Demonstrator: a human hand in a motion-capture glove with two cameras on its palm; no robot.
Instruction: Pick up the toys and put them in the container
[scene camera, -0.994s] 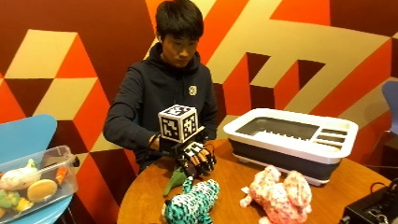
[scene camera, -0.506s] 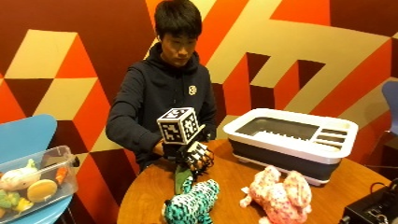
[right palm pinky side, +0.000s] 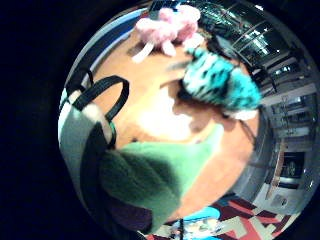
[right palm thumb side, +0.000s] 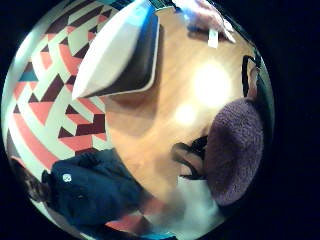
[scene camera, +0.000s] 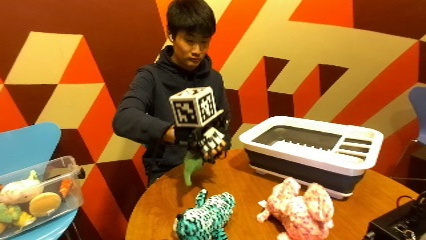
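In the outside view my gloved right hand is raised above the round wooden table, and its fingers grip a plush toy. The toy's green end hangs below the hand, clear of the tabletop. In the palm views the toy sits close against the palm, with a green part and a purple part. A teal spotted plush and a pink plush lie on the table near its front. The white and dark grey container stands at the right of the hand, with nothing visible inside.
A clear plastic box with several toys sits on a blue chair at the left. A black device is at the table's front right edge. Bare tabletop lies between the hand and the container.
My hand has risen from low over the table beside the teal plush, carrying the green and purple toy up with it. The other two plush toys have not moved.
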